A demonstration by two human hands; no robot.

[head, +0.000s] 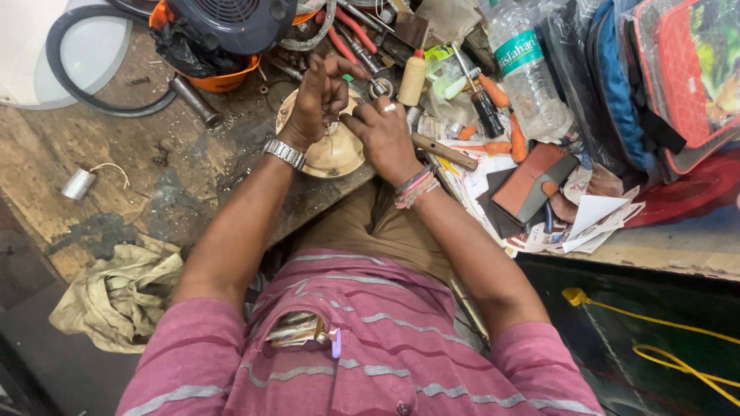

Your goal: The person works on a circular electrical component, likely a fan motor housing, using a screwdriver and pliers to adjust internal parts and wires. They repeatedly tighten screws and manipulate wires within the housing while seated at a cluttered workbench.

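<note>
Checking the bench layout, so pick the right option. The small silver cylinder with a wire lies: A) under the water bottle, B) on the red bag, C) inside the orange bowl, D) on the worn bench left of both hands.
D: the cylinder lies alone on the bench, well left of the left hand and right hand, which work over the round plate.

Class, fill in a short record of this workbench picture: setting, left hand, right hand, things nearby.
Setting: worn, cluttered wooden workbench, seen from above
Left hand: left hand, metal wristwatch on its wrist, fingers curled over a round tan disc
Right hand: right hand, ring and thread bands, beside the left, fingertips meeting it over the disc; any small part between them is hidden
Nearby: plastic water bottle, wooden-handled tool, small metal cylinder, crumpled cloth
</note>
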